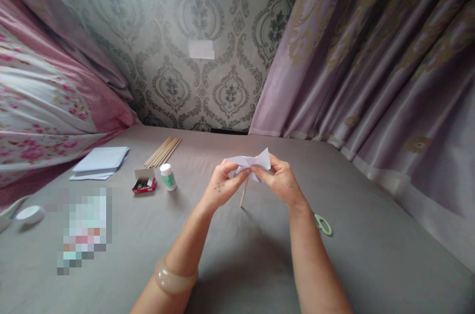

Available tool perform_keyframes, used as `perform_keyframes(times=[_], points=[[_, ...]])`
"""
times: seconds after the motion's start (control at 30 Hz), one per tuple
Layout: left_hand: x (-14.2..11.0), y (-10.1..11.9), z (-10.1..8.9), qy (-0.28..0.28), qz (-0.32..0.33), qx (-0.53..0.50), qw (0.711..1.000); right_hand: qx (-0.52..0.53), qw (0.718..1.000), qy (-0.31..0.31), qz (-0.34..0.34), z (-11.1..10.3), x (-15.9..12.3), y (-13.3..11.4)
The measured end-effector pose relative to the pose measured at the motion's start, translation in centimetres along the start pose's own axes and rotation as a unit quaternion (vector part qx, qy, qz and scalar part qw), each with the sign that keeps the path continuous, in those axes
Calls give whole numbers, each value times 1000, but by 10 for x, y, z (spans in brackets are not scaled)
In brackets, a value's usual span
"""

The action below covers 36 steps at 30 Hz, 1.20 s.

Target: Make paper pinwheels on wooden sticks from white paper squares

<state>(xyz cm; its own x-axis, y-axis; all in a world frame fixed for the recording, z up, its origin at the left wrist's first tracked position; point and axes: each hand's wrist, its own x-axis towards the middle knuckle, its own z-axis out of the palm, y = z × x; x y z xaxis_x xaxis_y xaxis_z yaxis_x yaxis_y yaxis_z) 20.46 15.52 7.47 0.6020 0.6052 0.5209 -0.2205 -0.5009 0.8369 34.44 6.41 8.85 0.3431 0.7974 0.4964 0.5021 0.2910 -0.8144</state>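
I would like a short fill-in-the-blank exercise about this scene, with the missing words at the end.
The left hand and right hand hold folded white paper, below which a wooden stick points ____.
In the picture, the white-capped bottle stands to the ____ of the small red box.
The arm wearing a bangle is the ____ one.
The looped handle beside the right forearm is ____.
Missing words: downward; right; left; green.

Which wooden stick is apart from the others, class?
The single stick slanting down beneath the white paper that the left hand and right hand hold. The other sticks lie side by side on the grey surface, beyond the white bottle.
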Motion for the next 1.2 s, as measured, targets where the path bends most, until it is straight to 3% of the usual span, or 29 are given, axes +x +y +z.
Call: perform_keyframes(times=[0.33, 0.8, 1.0, 1.1, 1.2], points=[[-2, 0, 8, 28, -3, 7, 1000, -46, 998, -3, -45, -3, -1, -4], [-4, 0, 11, 33, 16, 41, 998, -34, 998, 2, -46, -6, -5, -9], [-3, -5, 16, 35, -41, 8, 998, 45, 998, 39, 22, -1, -2, 2], [-7, -12, 18, 0, -104, -4, 995, 69, 994, 65, 54, -2, 0, 9], [-16, -26, 18, -44, -153, 61, 985, 107, 987, 86, 78, -4, 1, 15]])
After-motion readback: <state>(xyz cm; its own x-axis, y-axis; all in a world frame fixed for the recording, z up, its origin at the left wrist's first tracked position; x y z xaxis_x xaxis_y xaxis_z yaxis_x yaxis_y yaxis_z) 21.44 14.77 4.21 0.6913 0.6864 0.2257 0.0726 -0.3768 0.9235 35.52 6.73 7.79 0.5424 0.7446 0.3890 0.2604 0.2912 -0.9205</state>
